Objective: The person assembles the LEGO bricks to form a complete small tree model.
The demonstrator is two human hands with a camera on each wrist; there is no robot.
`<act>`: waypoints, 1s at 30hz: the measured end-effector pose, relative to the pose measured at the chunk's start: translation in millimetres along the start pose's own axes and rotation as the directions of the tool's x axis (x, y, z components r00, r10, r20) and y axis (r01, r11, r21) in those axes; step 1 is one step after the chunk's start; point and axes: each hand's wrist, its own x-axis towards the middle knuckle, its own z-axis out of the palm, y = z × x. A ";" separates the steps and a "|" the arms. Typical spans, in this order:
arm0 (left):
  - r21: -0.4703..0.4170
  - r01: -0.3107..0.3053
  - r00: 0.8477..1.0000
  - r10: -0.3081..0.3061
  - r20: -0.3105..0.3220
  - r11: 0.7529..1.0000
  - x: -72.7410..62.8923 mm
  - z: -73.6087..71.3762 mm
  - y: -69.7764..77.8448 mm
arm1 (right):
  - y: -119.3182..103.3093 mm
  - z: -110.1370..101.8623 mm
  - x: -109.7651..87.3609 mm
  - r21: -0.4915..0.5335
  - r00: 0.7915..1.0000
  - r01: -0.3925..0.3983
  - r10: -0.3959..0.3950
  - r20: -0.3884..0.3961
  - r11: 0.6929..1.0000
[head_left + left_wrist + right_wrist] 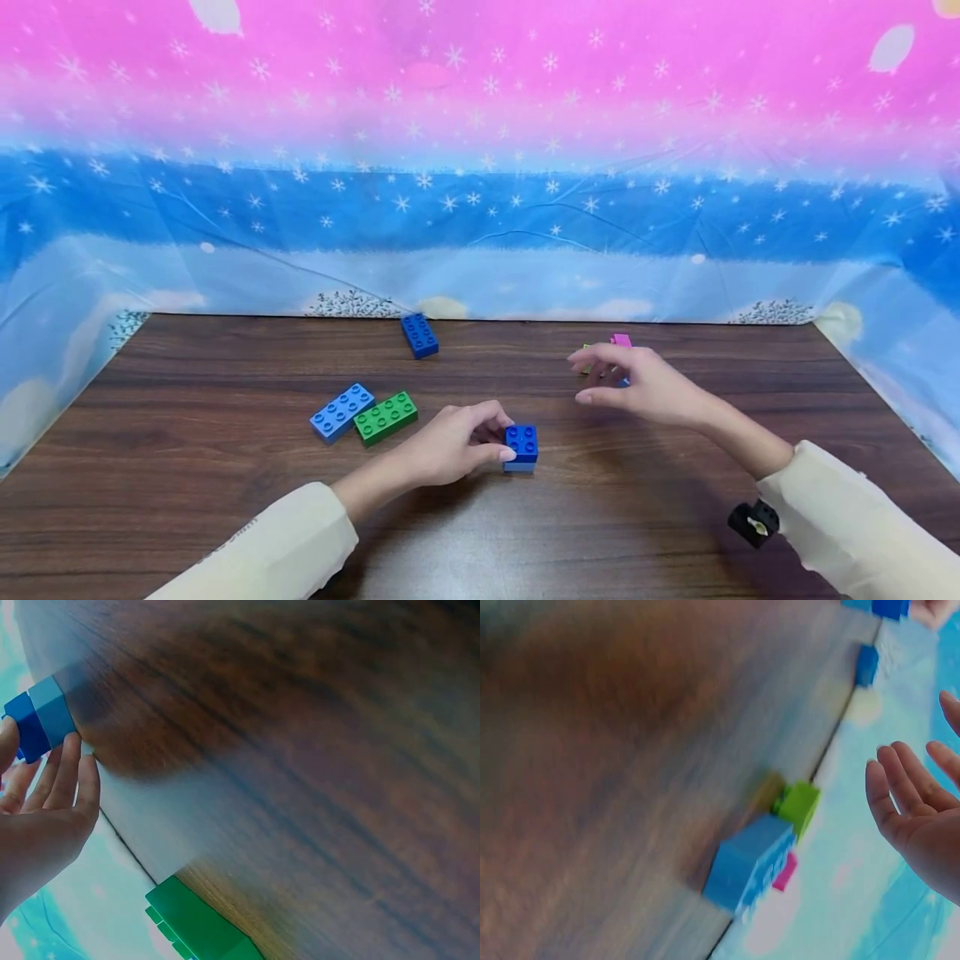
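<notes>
One light blue brick (342,413) and one green brick (386,418) lie side by side; a dark blue brick (419,336) sits farther back; the left hand (459,443) pinches a dark-blue-on-light-blue stack (523,447) near the middle of the table (577,533); the right hand (651,382) hangs slack, fingers loosely bent, partly hiding a lime brick (801,806), a blue brick (746,861) and a pink brick (621,340)

Right hand (928,814) at right edge, fingers loosely curved, nothing in them, cloth (840,900) behind. Blue brick (742,862) on wood table (622,787), lime green brick (802,806) just beside it, pink brick (786,871) partly hidden behind. Smaller-looking blue block (866,666) farther up near table edge. Top right: dark blue brick (891,607), left hand (934,610) at it, both cut off, blurry.
</notes>
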 end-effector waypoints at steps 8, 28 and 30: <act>0.001 0.014 1.000 -0.014 -0.004 1.000 -0.5 1.5 -0.3 | 24.3 -29.6 0.6 -0.025 0.995 -0.073 0.071 -0.070 0.997; -0.013 0.018 1.000 -0.018 0.008 1.000 -1.1 1.0 -0.4 | 101.2 -50.2 -13.6 -0.062 0.965 -0.262 0.261 -0.031 0.963; -0.017 0.016 1.000 -0.015 0.009 1.000 -1.0 0.8 -0.1 | 105.8 -48.1 -14.0 -0.057 0.962 -0.274 0.273 -0.023 0.960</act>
